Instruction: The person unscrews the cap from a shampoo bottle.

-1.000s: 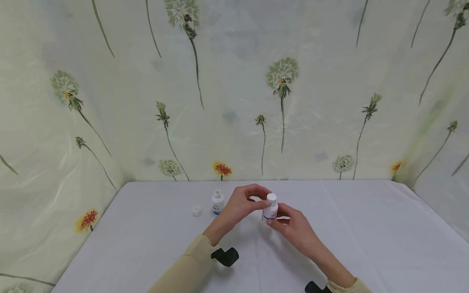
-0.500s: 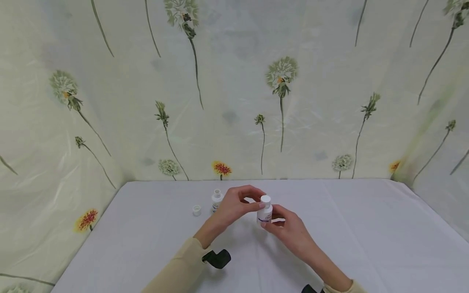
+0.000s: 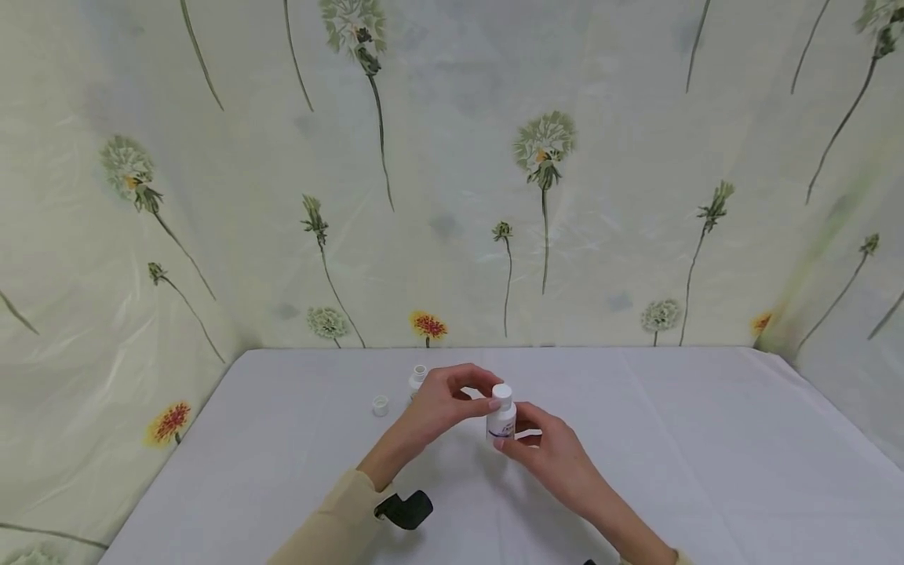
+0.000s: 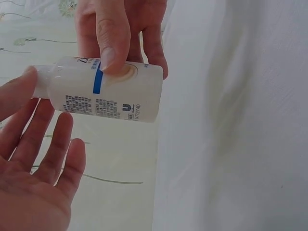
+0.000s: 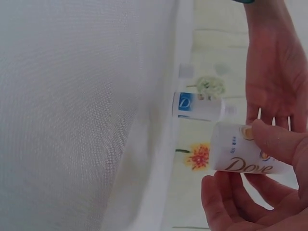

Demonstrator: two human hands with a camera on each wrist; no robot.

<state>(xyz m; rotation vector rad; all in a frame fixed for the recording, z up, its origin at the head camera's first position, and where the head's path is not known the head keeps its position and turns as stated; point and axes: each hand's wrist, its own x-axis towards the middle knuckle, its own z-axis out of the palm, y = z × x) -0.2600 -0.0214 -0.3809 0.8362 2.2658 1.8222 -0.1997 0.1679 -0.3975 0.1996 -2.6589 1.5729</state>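
Above the table, my right hand (image 3: 558, 451) grips the body of a small white Dove lotion bottle (image 3: 501, 424), its thumb on one side and fingers on the other. The bottle stands roughly upright in the head view. My left hand (image 3: 438, 404) pinches the white cap (image 3: 502, 393) between thumb and forefinger; in the left wrist view its other fingers (image 4: 60, 139) spread loosely beside the bottle. The cap sits on the bottle neck. Behind the left hand stands a second white bottle (image 3: 418, 379), uncapped, its lower part hidden in the head view; the right wrist view shows its blue label (image 5: 185, 102).
A loose white cap (image 3: 380, 406) lies on the white tablecloth (image 3: 706, 463), left of the second bottle. A hanging cloth (image 3: 452, 235) printed with dandelions closes off the back and sides of the table.
Both hands have shifted left and slightly towards me, carrying the held bottle along. The left hand now covers more of the second bottle. The loose cap stays in place.
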